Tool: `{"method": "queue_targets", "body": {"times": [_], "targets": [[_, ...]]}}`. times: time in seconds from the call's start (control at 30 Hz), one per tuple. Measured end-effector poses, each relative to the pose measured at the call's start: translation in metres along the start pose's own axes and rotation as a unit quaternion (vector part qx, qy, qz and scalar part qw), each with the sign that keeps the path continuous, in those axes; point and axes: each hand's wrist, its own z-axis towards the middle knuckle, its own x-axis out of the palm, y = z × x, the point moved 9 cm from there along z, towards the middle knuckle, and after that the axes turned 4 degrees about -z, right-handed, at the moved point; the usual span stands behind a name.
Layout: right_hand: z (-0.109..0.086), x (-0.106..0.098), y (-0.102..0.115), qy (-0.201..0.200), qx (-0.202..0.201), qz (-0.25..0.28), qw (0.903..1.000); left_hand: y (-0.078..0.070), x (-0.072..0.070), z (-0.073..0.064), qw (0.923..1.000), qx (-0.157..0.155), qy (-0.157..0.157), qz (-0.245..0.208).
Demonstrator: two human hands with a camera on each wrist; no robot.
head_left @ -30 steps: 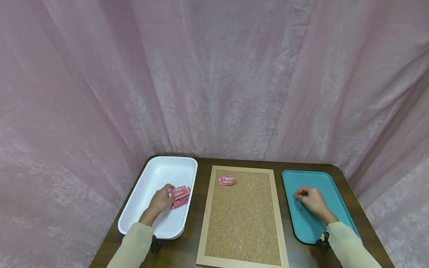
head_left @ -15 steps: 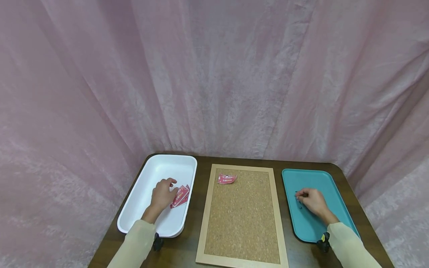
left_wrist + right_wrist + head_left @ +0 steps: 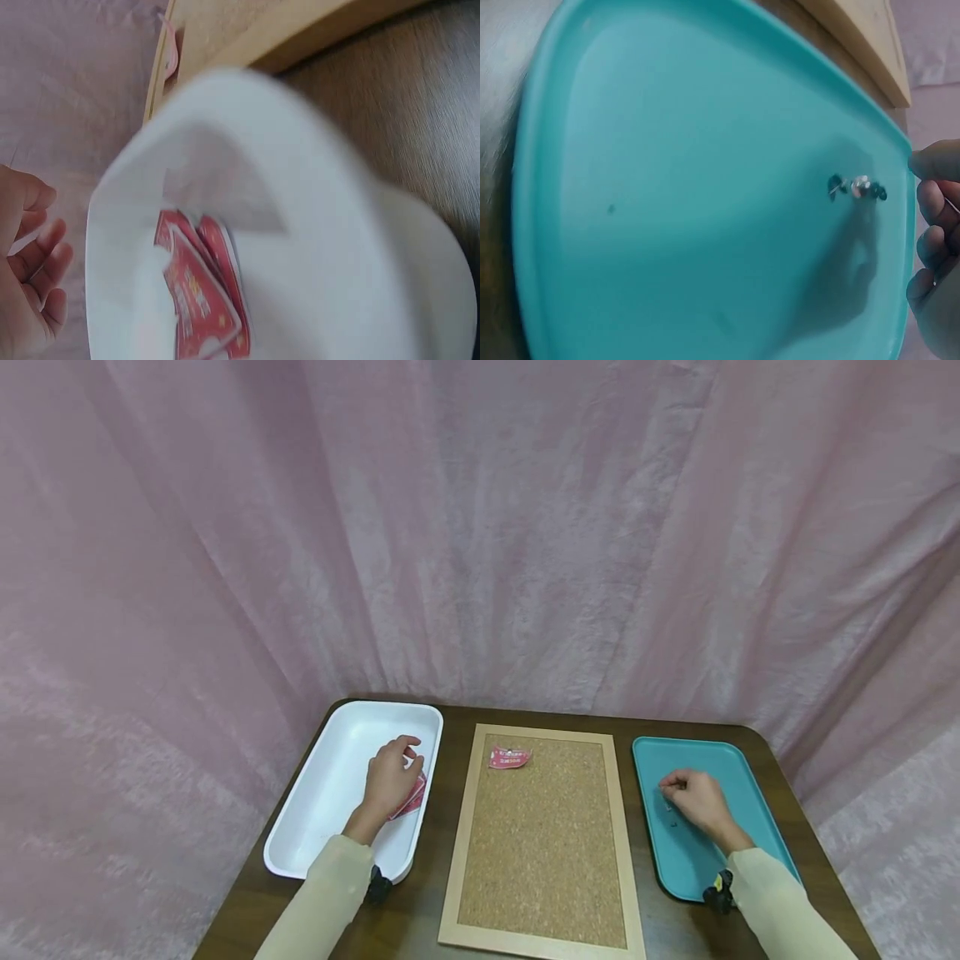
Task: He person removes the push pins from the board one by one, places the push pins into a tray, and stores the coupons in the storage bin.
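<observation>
My left hand [image 3: 386, 781] hovers over the white basin [image 3: 330, 802], fingers loosely bent. Nothing shows in its grasp in the left wrist view, where the hand [image 3: 26, 262] is at the left edge. Several red printed coupons [image 3: 199, 292] lie overlapped at the basin's right side, partly hidden by that hand in the head view. Over the teal tray [image 3: 720, 760], my right hand [image 3: 697, 802] has bent fingers, thumb and forefinger close together. No object is visible between them in the right wrist view. Small pins [image 3: 861, 187] lie on the tray beside these fingers.
Between basin and tray lies a wood-framed corkboard [image 3: 547, 852]. One red coupon [image 3: 510, 758] with curled edges is on its upper left corner. The dark wooden table [image 3: 431, 860] ends at a pink curtain [image 3: 510, 568] behind.
A second ago my left hand held up a coupon; it let go, and the coupon now lies on the others. The hand then moved right and away from me. My right hand has barely moved.
</observation>
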Motion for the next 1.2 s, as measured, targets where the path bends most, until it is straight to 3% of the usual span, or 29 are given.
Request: {"method": "queue_targets", "body": {"times": [0.3, 0.5, 0.63, 0.87, 1.2], "targets": [[0.011, 0.006, 0.024, -0.007, -0.020, 0.010, 0.9997, -0.023, 0.020, 0.007, 0.9996, 0.019, 0.012, -0.016], [0.018, 0.016, 0.039, -0.015, -0.042, 0.023, 0.9988, -0.042, 0.034, 0.010, 0.9974, 0.025, 0.029, -0.062], [0.020, 0.029, 0.047, 0.002, -0.041, 0.031, 0.9987, -0.054, 0.041, 0.011, 0.9953, 0.029, 0.040, -0.083], [0.021, 0.044, 0.066, 0.029, -0.042, 0.060, 0.9969, -0.066, 0.053, 0.015, 0.9937, 0.034, 0.046, -0.097], [0.032, 0.054, 0.091, 0.025, -0.071, 0.062, 0.9952, -0.081, 0.069, 0.020, 0.9895, 0.029, 0.076, -0.120]]}}
